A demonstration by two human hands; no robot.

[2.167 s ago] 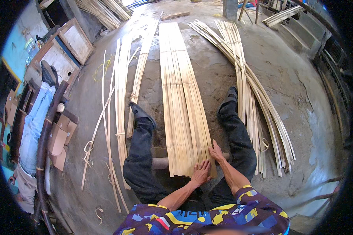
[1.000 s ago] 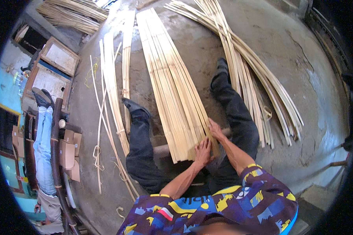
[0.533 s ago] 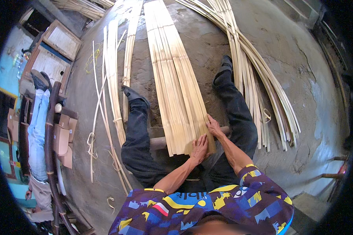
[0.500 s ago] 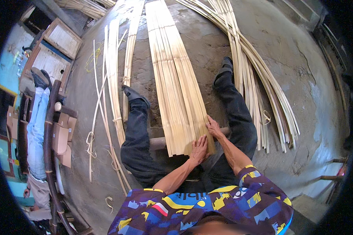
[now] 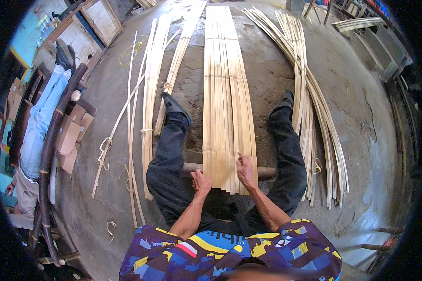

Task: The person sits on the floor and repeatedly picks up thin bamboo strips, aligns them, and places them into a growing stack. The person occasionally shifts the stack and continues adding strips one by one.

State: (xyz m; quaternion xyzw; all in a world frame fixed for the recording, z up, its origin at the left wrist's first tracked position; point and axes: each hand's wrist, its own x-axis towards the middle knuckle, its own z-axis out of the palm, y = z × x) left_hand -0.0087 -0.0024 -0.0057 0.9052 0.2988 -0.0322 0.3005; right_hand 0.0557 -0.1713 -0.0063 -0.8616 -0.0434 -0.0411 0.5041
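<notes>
A row of long, pale bamboo strips lies side by side, running away from me between my legs. Their near ends rest across a round wooden pole. My left hand is at the left edge of the row, close to the near ends. Its fingers are bent, and whether a strip edge is inside them is hidden. Over the right part of the row, my right hand is held with curled fingers, slightly blurred. What it pinches, if anything, is too small to tell.
More bamboo strips lie left of my legs in a tied bundle, and a crossing bundle lies on the right. At far left are cardboard boxes, a dark bamboo pole and another person's legs.
My left hand has moved from on top of the strips to their left edge. My right hand has gone from the right edge onto the strips. The view has shifted, showing more floor ahead.
</notes>
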